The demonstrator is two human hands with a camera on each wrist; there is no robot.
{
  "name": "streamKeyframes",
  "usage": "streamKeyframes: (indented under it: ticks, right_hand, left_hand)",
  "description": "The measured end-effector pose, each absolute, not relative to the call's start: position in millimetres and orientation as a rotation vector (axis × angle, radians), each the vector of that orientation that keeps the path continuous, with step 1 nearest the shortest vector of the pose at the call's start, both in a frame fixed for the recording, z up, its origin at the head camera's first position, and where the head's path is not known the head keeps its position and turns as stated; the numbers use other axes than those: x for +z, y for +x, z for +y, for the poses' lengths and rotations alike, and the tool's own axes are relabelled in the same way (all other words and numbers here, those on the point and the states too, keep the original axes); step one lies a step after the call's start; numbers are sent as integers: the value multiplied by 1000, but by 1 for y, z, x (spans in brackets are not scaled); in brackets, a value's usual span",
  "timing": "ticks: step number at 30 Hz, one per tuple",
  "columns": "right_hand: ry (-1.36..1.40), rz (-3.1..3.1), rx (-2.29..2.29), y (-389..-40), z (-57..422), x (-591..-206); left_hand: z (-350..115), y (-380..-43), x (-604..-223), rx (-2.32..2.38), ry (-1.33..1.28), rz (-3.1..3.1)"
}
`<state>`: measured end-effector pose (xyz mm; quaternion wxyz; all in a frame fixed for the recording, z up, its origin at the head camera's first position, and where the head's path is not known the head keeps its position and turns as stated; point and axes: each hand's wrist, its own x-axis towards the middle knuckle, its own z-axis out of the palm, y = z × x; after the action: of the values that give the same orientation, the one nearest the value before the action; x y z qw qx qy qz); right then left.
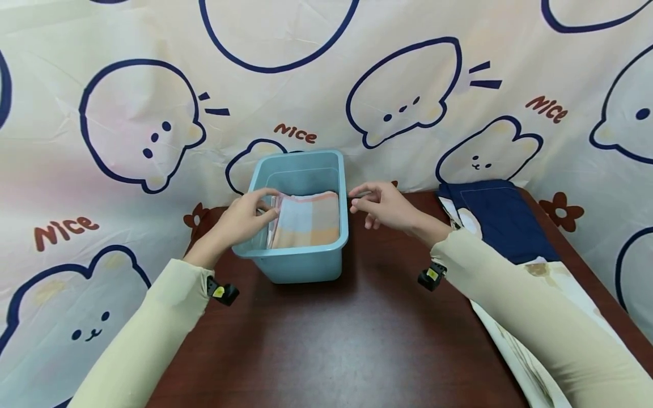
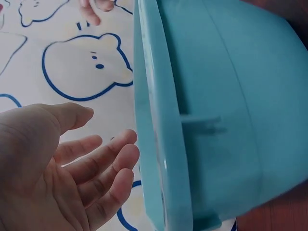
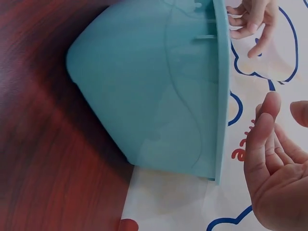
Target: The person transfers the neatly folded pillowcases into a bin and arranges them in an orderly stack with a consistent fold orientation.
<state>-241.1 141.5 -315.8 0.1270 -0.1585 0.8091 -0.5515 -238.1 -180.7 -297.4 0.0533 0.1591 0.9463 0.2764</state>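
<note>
A light blue plastic bin (image 1: pixel 306 266) stands on the dark wooden table, with a folded plaid cloth (image 1: pixel 306 221) in pale blue, tan and orange lying inside. Over the bin's left rim hovers my left hand (image 1: pixel 250 214), its fingers loosely bent and nothing between them. My right hand (image 1: pixel 385 207) is just past the right rim, fingers relaxed and holding nothing. The left wrist view has the left hand (image 2: pixel 82 163) palm-up beside the bin's rim (image 2: pixel 166 144). In the right wrist view, a gap separates the right hand (image 3: pixel 276 168) from the bin wall (image 3: pixel 149 91).
At the right of the brown table (image 1: pixel 357 340) lies a folded navy cloth (image 1: pixel 502 218). A white cloth with tan patterns (image 1: pixel 525 340) extends toward the front, partly beneath my right sleeve. A printed cartoon curtain (image 1: pixel 408 158) hangs close behind the bin.
</note>
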Motion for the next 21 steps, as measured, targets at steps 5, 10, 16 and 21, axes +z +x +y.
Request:
streamKeyframes:
  ticks: [5, 10, 16, 21]
  right_hand:
    - [-446, 2366, -1605, -234, 152, -323]
    - [-448, 2384, -1615, -228, 163, -329]
    - [-451, 2409, -1600, -222, 177, -334]
    - [-447, 2414, -1583, -217, 187, -338]
  left_hand:
    - [-174, -230, -300, 891, 514, 2853]
    - [-168, -221, -303, 938, 558, 2854]
    - [-162, -210, -306, 1018, 587, 2838]
    - [-157, -201, -308, 1024, 616, 2841]
